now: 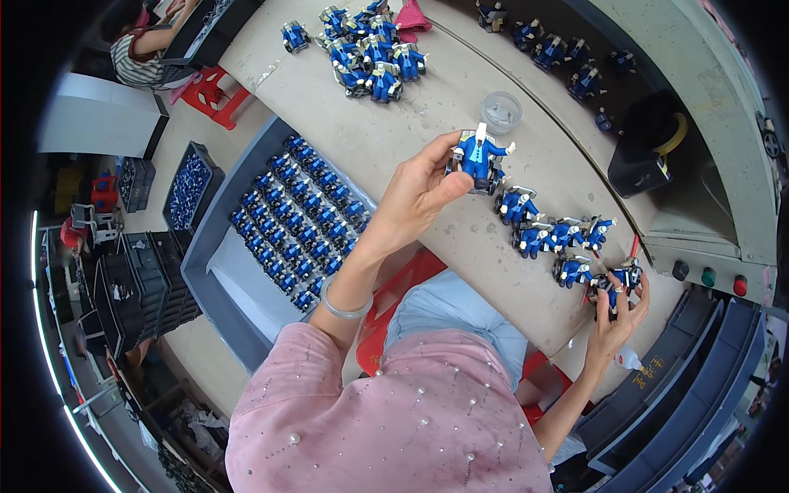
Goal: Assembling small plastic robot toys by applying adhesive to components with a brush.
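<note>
My left hand point(427, 187) is closed round a toy figure point(478, 156) in a blue suit, seated on a small dark wheeled base. It is held upright above the bench, with one pale hand stretched to the right. At the bench's right end, my right hand point(615, 320) has its fingers curled round another toy figure point(606, 289), mostly hidden by them. Beside those fingers sits one more blue figure point(629, 274), and thin red sticks show close by. Several matching figures point(565, 233) stand in a loose group between my hands.
A clear round tub point(501, 112) sits beyond my left hand. More figures point(374, 53) crowd the bench's far end by a pink cloth point(412, 20). At left, a grey crate point(215, 316) holds rows of figures. A black container point(649, 144) stands on the shelf.
</note>
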The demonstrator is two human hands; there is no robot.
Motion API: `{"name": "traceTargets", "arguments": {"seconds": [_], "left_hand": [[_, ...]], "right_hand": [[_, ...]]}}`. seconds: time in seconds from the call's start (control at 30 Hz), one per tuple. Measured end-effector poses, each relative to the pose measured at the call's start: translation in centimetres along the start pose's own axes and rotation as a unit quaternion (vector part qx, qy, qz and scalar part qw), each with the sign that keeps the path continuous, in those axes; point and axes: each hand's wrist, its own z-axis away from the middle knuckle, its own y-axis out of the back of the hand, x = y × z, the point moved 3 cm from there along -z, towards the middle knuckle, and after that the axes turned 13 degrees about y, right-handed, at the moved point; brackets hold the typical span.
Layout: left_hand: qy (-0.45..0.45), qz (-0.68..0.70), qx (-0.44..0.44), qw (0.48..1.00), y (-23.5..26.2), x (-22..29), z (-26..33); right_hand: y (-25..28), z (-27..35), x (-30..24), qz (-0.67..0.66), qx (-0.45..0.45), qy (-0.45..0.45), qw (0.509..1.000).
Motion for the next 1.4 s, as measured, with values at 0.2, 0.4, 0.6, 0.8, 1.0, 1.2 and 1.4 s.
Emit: {"name": "traceTargets", "arguments": {"seconds": [0.2, 0.4, 0.6, 0.8, 1.0, 1.2, 1.4], "left_hand": [[-0.034, -0.047, 0.016, 0.998, 0.3, -0.1, 0.0], [-0.057, -0.101, 0.023, 0.993, 0.5, -0.7, -0.4], [-0.065, -0.112, 0.028, 0.991, 0.5, -0.8, -0.4], [-0.089, -0.101, 0.037, 0.990, 0.6, -0.7, -0.4], [-0.071, -0.107, 0.043, 0.991, 0.7, -0.9, -0.4], [-0.061, -0.130, 0.046, 0.989, 1.1, -0.7, -0.3], [-0.006, -0.115, -0.001, 0.993, 1.1, -0.7, 0.0]], "right_hand": [[0.2, 0.7, 1.2, -0.099, 0.031, -0.047, 0.994], [0.1, 0.6, 1.2, -0.144, 0.041, -0.050, 0.987], [-0.1, 0.8, 1.5, -0.158, 0.046, -0.064, 0.984], [-0.2, 0.7, 1.3, -0.170, 0.048, -0.069, 0.982], [-0.6, 1.2, 1.7, -0.112, 0.067, -0.050, 0.990], [-0.5, 0.6, 0.7, -0.026, 0.020, -0.012, 0.999], [-0.5, 0.2, -0.2, 0.033, -0.015, -0.008, 0.999]]}}
